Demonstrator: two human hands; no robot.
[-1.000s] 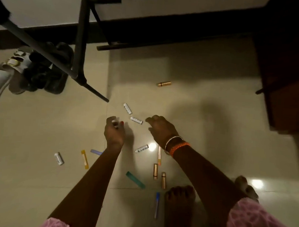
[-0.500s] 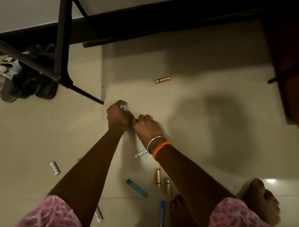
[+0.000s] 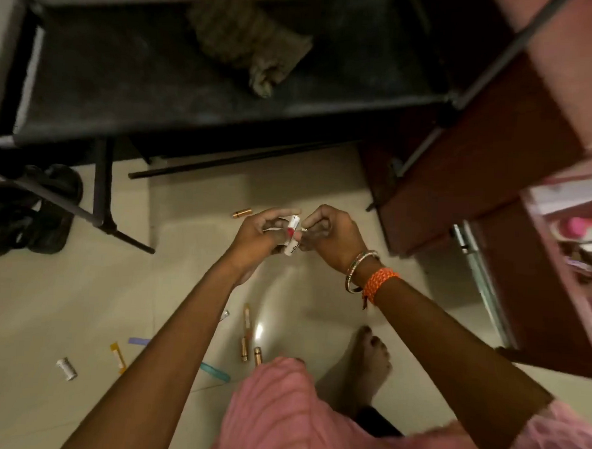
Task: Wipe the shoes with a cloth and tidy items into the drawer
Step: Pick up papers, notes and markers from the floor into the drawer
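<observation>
Gripped between both hands above the floor is a white tube (image 3: 292, 236) with dark print; the left hand (image 3: 258, 238) is curled round its middle, and the right hand (image 3: 333, 238) is curled with its fingertips pinched at the tube's upper end. Whether more small tubes are held in either fist cannot be told.

A dark shelf rack (image 3: 158, 82) is seen across the top, with a crumpled greyish cloth (image 3: 252, 39) lying on it. A brown cabinet (image 3: 476, 171) is placed at right, and an open drawer (image 3: 572, 243) with blurred pink and white contents is seen at its far right. Dark shoes (image 3: 27, 212) are set on the floor at left, under the rack's leg.

Scattered on the tiled floor (image 3: 81, 299) are small items: a gold tube (image 3: 242, 213) just beyond the left hand, two more gold tubes (image 3: 251, 353) near a bare foot (image 3: 363, 366), a teal stick (image 3: 215, 372), a yellow strip (image 3: 118, 356), a purple strip (image 3: 138, 341) and a white tube (image 3: 66, 368) at far left.
</observation>
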